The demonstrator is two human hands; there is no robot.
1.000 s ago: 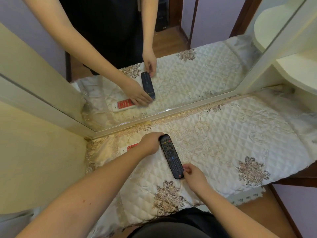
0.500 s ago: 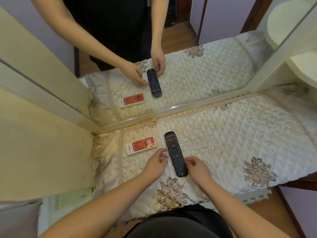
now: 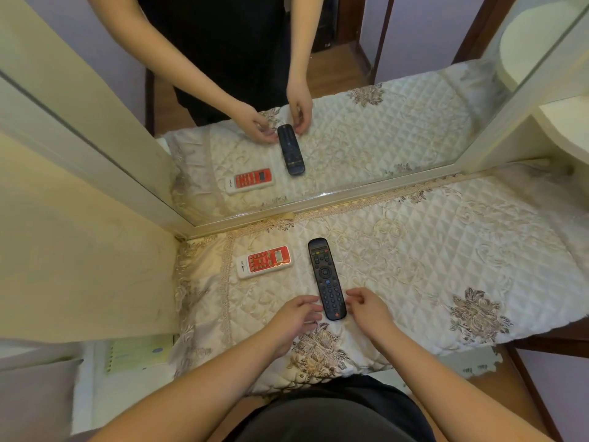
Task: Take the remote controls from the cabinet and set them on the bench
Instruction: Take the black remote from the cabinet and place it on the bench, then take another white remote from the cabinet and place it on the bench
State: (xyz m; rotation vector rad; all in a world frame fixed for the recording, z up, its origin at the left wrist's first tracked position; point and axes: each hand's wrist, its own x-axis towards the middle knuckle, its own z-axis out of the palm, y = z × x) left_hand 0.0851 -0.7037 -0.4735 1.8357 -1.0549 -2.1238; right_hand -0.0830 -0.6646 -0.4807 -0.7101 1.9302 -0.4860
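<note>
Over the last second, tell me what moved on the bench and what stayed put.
The left hand came off the white and red remote, uncovering it, and drew back to the near end of the black remote. The right hand stays there too. Both open hands flank it. Both remotes lie flat on the quilted cover.

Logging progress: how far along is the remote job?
Done: the white-and-red remote and the black remote both lie flat on the quilted bench cover. In hand: nothing; the left hand and right hand flank the black remote's near end, open, no grip. Left: the cabinet is out of view, so further remotes can't be ruled out.
</note>
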